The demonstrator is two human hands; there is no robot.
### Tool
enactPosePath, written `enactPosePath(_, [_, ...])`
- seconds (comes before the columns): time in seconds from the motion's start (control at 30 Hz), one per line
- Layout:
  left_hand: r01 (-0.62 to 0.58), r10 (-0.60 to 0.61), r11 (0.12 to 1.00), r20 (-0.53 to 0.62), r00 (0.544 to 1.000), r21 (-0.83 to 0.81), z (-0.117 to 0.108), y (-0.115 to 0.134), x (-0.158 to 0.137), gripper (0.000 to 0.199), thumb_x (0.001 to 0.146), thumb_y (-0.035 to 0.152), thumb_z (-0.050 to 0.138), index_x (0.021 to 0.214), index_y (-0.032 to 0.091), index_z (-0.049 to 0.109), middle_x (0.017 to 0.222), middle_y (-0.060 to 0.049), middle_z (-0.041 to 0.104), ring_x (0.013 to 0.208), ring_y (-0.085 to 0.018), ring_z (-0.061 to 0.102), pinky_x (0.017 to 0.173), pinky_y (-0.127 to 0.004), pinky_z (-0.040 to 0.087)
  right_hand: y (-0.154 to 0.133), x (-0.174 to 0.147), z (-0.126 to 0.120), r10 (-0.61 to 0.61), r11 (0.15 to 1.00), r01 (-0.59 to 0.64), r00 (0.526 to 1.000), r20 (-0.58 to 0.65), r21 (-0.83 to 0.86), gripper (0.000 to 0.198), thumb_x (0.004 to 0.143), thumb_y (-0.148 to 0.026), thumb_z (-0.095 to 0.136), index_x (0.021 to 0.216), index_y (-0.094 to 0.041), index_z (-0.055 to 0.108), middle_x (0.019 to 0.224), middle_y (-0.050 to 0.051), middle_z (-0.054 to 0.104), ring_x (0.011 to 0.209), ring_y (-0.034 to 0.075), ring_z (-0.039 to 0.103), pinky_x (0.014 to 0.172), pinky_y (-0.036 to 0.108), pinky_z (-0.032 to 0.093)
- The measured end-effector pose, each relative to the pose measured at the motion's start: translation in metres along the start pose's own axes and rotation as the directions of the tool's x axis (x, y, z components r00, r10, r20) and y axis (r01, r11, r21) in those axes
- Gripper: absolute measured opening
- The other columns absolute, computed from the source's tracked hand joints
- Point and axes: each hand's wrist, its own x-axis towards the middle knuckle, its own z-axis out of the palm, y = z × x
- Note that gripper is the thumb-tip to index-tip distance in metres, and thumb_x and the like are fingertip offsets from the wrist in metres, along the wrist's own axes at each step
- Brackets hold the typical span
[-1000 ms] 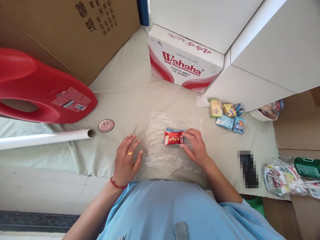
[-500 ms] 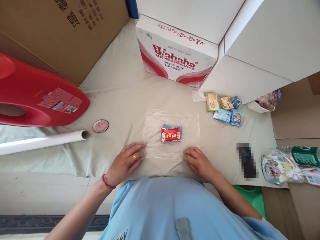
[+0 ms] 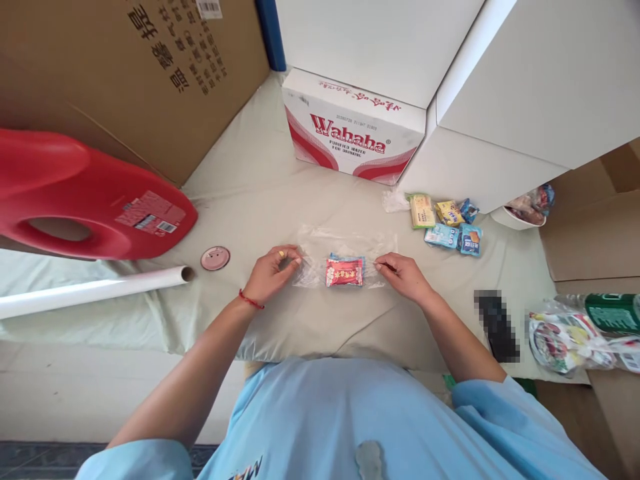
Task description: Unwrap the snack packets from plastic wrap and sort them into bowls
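A sheet of clear plastic film (image 3: 345, 239) lies on the cloth-covered table in front of me. On it rests a small red snack packet (image 3: 344, 273), with a blue packet (image 3: 333, 256) mostly hidden beneath. My left hand (image 3: 270, 273) is closed on the film's left side, thumb and fingers pressed together. At the right side, my right hand (image 3: 403, 275) pinches the film between thumb and fingertips. The near edge of the film is folded up close to the packets, and neither hand touches them.
Several small snack packets (image 3: 447, 223) lie right of centre, before a Wahaha water carton (image 3: 350, 133). A white bowl (image 3: 520, 217) and a blurred dark object (image 3: 497, 327) are at the right. Leftward are a pink round dish (image 3: 215, 258), a white roll (image 3: 100, 288) and a red jug (image 3: 100, 173).
Both hands have moved away from my body, carrying the film's near edge up toward the packets. Their fingers have gone from lying on the film to gripping it. My view has shifted slightly.
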Motion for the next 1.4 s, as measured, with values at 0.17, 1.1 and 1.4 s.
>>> enactPosePath(0.17, [-0.022,0.034,0.994,-0.106,0.994,0.111,0.009,-0.009,0.005,0.032,0.088,0.053,0.058,0.075,0.024,0.063,0.096,-0.007,0.077,0.126,-0.030,0.062,0.112,-0.048,0.047,-0.002,0.002,0.012,0.007,0.966,-0.050,0.986,-0.164,-0.254,0.022,0.096,-0.017,0.057,0.109,-0.018,0.075,0.105,0.012,0.072,0.097,0.026,0.063,0.085,0.038,0.053])
enactPosePath(1.1, [-0.388,0.508,0.684,-0.022,0.861,0.617,0.073,0.072,-0.048,0.038,0.097,0.012,0.054,0.133,0.021,0.063,0.126,-0.009,0.077,0.116,-0.024,0.071,0.100,-0.043,0.038,-0.058,0.022,0.064,-0.154,0.988,0.154,0.988,0.012,0.004,0.054,0.098,-0.016,0.052,0.151,-0.019,0.047,0.126,0.015,0.067,0.114,0.028,0.063,0.102,0.047,0.054])
enactPosePath(1.4, [-0.411,0.505,0.704,-0.001,0.863,0.579,0.082,0.068,-0.048,0.045,0.099,0.014,0.051,0.142,0.023,0.060,0.135,-0.008,0.074,0.125,-0.024,0.067,0.103,-0.043,0.038,-0.052,0.020,0.064,-0.163,0.979,0.165,0.986,-0.028,0.118,0.058,0.092,-0.011,0.053,0.149,-0.018,0.050,0.126,0.016,0.068,0.113,0.026,0.065,0.101,0.046,0.054])
